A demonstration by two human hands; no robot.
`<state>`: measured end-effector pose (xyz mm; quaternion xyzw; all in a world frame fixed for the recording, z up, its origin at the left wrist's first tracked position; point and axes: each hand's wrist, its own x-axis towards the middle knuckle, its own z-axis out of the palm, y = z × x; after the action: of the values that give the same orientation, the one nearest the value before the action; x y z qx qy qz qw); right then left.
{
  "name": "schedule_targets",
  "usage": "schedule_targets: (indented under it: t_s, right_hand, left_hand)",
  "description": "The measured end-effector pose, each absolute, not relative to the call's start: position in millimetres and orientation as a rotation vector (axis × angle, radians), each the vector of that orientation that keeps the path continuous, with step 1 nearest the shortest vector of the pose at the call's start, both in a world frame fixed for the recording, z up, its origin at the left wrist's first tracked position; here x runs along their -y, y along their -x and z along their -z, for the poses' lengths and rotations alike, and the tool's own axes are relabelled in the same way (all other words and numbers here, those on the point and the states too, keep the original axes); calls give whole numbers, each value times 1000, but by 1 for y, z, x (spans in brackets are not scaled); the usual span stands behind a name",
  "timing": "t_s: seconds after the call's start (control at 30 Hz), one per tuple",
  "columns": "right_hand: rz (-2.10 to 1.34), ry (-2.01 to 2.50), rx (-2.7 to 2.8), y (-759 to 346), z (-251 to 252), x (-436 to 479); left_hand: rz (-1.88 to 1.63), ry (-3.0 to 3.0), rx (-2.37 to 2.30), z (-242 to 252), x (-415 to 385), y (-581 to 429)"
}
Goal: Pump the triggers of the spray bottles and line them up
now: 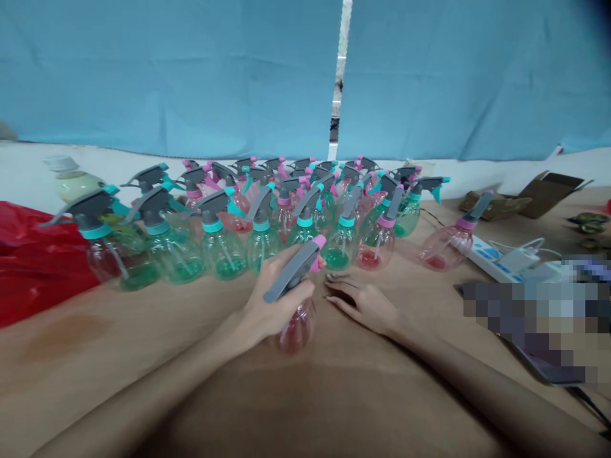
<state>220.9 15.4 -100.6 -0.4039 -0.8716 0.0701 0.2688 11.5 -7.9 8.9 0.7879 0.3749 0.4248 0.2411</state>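
Observation:
My left hand is wrapped round the neck of a pink spray bottle with a grey trigger head and pink nozzle. A little reddish liquid seems to lie in its base. Beside it, my right hand rests on the table with fingers stretched out and nothing in them. Just beyond my hands stands a row of spray bottles, among them a green one and a pink one. Farther right, another pink spray bottle stands apart, its head leaning right.
Several more spray bottles crowd the back of the wooden table. A red plastic bag lies at left, near a white-capped bottle. At right are an open cardboard box, a power strip, scissors and a blurred-out dark device.

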Motion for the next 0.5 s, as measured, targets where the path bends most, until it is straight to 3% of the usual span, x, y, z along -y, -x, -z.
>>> schedule_targets:
  t_s: [0.5]
  right_hand:
    - [-254, 1083, 2308, -220, 103, -12]
  left_hand:
    - [-1096, -2089, -1078, -6, 7, -11]
